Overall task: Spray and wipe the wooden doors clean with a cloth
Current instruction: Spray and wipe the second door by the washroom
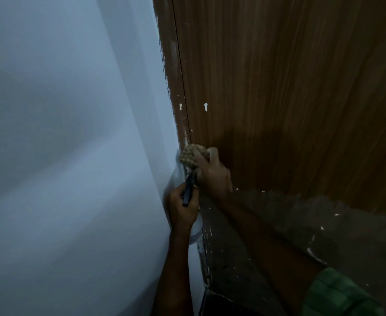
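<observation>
Wooden door [278, 76]: brown vertical grain, speckled with white paint drips, dull grey-smeared patch across lower portion. Cloth [190, 156], beige and knobbly, bunched in curled fingers of right hand [212, 172] and pressed against door's left edge beside white wall [62, 144]. Just below cloth, left hand [181, 207] wrapped around spray bottle [195, 226], fingers closed on black trigger [188, 190].

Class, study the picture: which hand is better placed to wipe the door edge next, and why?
Right. The right hand already grips the cloth against the wooden door edge; the left hand holds the spray bottle.
</observation>
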Action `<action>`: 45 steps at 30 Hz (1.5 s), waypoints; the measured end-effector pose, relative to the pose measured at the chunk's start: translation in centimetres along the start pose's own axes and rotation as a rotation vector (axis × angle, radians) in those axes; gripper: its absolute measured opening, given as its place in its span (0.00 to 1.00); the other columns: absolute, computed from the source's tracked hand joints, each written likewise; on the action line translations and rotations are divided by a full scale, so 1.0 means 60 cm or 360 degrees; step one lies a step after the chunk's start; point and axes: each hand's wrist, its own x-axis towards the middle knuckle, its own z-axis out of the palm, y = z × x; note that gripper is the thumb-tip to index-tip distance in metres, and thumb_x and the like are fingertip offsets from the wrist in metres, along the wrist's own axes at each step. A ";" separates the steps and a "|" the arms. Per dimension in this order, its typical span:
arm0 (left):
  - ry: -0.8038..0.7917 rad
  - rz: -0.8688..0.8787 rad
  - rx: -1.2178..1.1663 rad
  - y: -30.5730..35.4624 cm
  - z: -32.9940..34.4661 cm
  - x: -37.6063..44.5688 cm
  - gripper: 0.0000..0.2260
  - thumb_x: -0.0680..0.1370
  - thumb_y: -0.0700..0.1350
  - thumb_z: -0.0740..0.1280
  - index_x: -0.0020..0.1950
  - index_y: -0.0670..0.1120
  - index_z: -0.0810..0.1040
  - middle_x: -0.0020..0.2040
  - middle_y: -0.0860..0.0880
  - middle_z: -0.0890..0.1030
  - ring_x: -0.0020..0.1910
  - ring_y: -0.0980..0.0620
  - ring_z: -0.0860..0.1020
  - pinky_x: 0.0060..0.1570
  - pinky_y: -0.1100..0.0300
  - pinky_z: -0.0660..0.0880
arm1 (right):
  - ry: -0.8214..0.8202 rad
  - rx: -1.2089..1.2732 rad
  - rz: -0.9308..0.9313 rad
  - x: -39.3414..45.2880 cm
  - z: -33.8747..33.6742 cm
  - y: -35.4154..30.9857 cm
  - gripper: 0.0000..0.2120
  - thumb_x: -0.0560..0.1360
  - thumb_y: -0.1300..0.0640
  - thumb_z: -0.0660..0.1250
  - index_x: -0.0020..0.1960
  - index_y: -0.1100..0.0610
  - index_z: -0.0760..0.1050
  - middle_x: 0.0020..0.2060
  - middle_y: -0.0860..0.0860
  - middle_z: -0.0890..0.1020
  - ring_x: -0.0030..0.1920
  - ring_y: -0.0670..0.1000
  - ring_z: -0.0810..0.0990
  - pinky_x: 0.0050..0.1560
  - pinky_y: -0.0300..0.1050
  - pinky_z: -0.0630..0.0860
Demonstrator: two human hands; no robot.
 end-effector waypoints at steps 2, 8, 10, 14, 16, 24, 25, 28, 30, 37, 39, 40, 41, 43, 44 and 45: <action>-0.0004 -0.0012 0.0017 -0.009 0.004 -0.005 0.11 0.83 0.39 0.69 0.40 0.46 0.79 0.31 0.52 0.77 0.28 0.55 0.74 0.29 0.58 0.71 | -0.0010 -0.0033 -0.0048 0.004 0.000 0.006 0.25 0.78 0.55 0.73 0.73 0.52 0.69 0.61 0.60 0.72 0.42 0.52 0.81 0.33 0.44 0.82; -0.0169 -0.0046 0.0133 -0.028 0.006 -0.025 0.11 0.80 0.53 0.69 0.48 0.47 0.83 0.36 0.55 0.81 0.34 0.58 0.78 0.35 0.67 0.73 | -0.0433 0.0003 -0.0116 -0.116 0.049 0.042 0.22 0.80 0.55 0.68 0.73 0.49 0.70 0.63 0.55 0.66 0.38 0.55 0.82 0.31 0.43 0.79; -0.0221 -0.0061 0.0215 -0.036 0.011 -0.035 0.15 0.78 0.58 0.66 0.46 0.47 0.82 0.35 0.57 0.78 0.33 0.60 0.76 0.36 0.70 0.70 | -0.0306 0.0093 -0.0037 -0.096 0.028 0.030 0.20 0.80 0.54 0.66 0.71 0.51 0.72 0.61 0.56 0.70 0.42 0.55 0.82 0.34 0.42 0.80; -0.0288 -0.0127 0.0316 -0.061 0.015 -0.060 0.08 0.79 0.47 0.71 0.46 0.43 0.83 0.34 0.51 0.80 0.30 0.55 0.77 0.31 0.72 0.66 | 0.0278 0.0114 0.0082 -0.043 -0.022 0.019 0.20 0.79 0.59 0.65 0.71 0.53 0.74 0.60 0.57 0.73 0.42 0.52 0.80 0.35 0.42 0.79; -0.0298 -0.0203 0.0340 -0.072 0.018 -0.066 0.05 0.79 0.40 0.73 0.45 0.40 0.83 0.35 0.44 0.81 0.32 0.48 0.78 0.30 0.69 0.67 | 0.0380 0.0086 0.0082 -0.030 -0.035 0.020 0.21 0.77 0.62 0.69 0.69 0.53 0.76 0.58 0.56 0.74 0.40 0.51 0.78 0.32 0.41 0.77; -0.0250 -0.0291 0.0273 -0.080 0.027 -0.069 0.22 0.79 0.38 0.73 0.31 0.57 0.71 0.25 0.59 0.73 0.24 0.59 0.70 0.28 0.69 0.62 | 0.0178 -0.0002 -0.0003 -0.066 0.002 0.037 0.17 0.81 0.55 0.60 0.68 0.53 0.77 0.50 0.57 0.76 0.34 0.47 0.74 0.27 0.37 0.70; -0.0253 -0.0255 0.0253 -0.078 0.024 -0.069 0.22 0.80 0.37 0.73 0.32 0.57 0.71 0.26 0.59 0.74 0.24 0.59 0.70 0.29 0.70 0.63 | 0.0035 -0.0019 -0.0024 -0.089 0.022 0.044 0.18 0.81 0.53 0.60 0.69 0.53 0.75 0.53 0.58 0.76 0.35 0.49 0.77 0.28 0.38 0.73; -0.0235 -0.0200 0.0199 -0.060 0.016 -0.061 0.21 0.81 0.34 0.71 0.36 0.57 0.73 0.29 0.61 0.76 0.26 0.61 0.72 0.30 0.72 0.65 | -0.0474 -0.0063 -0.0010 -0.162 0.093 0.062 0.21 0.83 0.51 0.61 0.75 0.49 0.66 0.64 0.59 0.71 0.40 0.56 0.82 0.31 0.49 0.81; -0.0205 -0.0176 0.0117 -0.041 0.010 -0.054 0.19 0.81 0.33 0.70 0.39 0.56 0.76 0.30 0.63 0.78 0.28 0.64 0.74 0.32 0.74 0.66 | -0.0585 -0.0055 0.0078 -0.182 0.119 0.069 0.22 0.84 0.51 0.60 0.77 0.46 0.64 0.65 0.58 0.70 0.39 0.57 0.81 0.31 0.53 0.81; -0.0122 -0.0162 0.0046 -0.035 0.013 -0.050 0.13 0.81 0.42 0.68 0.37 0.49 0.76 0.30 0.51 0.75 0.28 0.58 0.70 0.30 0.60 0.67 | -0.0065 0.0090 0.0299 -0.148 0.069 0.038 0.20 0.77 0.58 0.70 0.69 0.54 0.74 0.53 0.57 0.76 0.32 0.53 0.76 0.25 0.45 0.75; -0.0166 -0.0175 0.0051 -0.038 0.016 -0.058 0.13 0.82 0.41 0.68 0.38 0.50 0.76 0.30 0.50 0.74 0.28 0.57 0.70 0.30 0.61 0.67 | -0.0210 0.0055 0.0240 -0.150 0.065 0.040 0.18 0.80 0.56 0.66 0.70 0.53 0.73 0.54 0.57 0.75 0.33 0.54 0.77 0.27 0.48 0.78; -0.0196 -0.0191 0.0051 -0.039 0.017 -0.064 0.14 0.82 0.39 0.68 0.38 0.51 0.76 0.30 0.53 0.74 0.28 0.58 0.71 0.30 0.62 0.67 | -0.0339 0.0011 0.0256 -0.162 0.067 0.043 0.18 0.82 0.54 0.64 0.71 0.52 0.72 0.56 0.57 0.74 0.35 0.56 0.78 0.31 0.52 0.80; -0.0224 -0.0198 0.0054 -0.040 0.016 -0.067 0.15 0.83 0.37 0.68 0.39 0.52 0.76 0.30 0.56 0.75 0.28 0.59 0.71 0.30 0.64 0.67 | -0.0462 -0.0018 0.0279 -0.171 0.065 0.048 0.17 0.84 0.53 0.62 0.72 0.52 0.71 0.58 0.56 0.74 0.40 0.59 0.80 0.38 0.57 0.82; -0.0258 -0.0177 0.0072 -0.034 0.013 -0.068 0.18 0.82 0.35 0.68 0.39 0.54 0.75 0.29 0.60 0.76 0.27 0.61 0.73 0.32 0.69 0.67 | -0.0842 -0.0076 0.0236 -0.208 0.071 0.061 0.19 0.86 0.55 0.59 0.76 0.55 0.66 0.69 0.55 0.71 0.52 0.59 0.81 0.56 0.57 0.80; -0.0255 -0.0157 0.0076 -0.031 0.011 -0.067 0.19 0.82 0.35 0.68 0.38 0.57 0.74 0.29 0.61 0.76 0.27 0.62 0.73 0.32 0.71 0.67 | -0.0915 -0.0169 0.0204 -0.219 0.075 0.063 0.21 0.86 0.57 0.58 0.77 0.57 0.64 0.74 0.56 0.66 0.54 0.58 0.81 0.58 0.55 0.79; -0.0247 -0.0146 0.0073 -0.030 0.009 -0.068 0.20 0.81 0.35 0.68 0.38 0.58 0.73 0.29 0.61 0.75 0.27 0.62 0.72 0.32 0.72 0.66 | -0.0900 -0.0168 0.0261 -0.223 0.071 0.064 0.21 0.85 0.58 0.59 0.78 0.57 0.63 0.77 0.56 0.63 0.53 0.57 0.81 0.56 0.53 0.80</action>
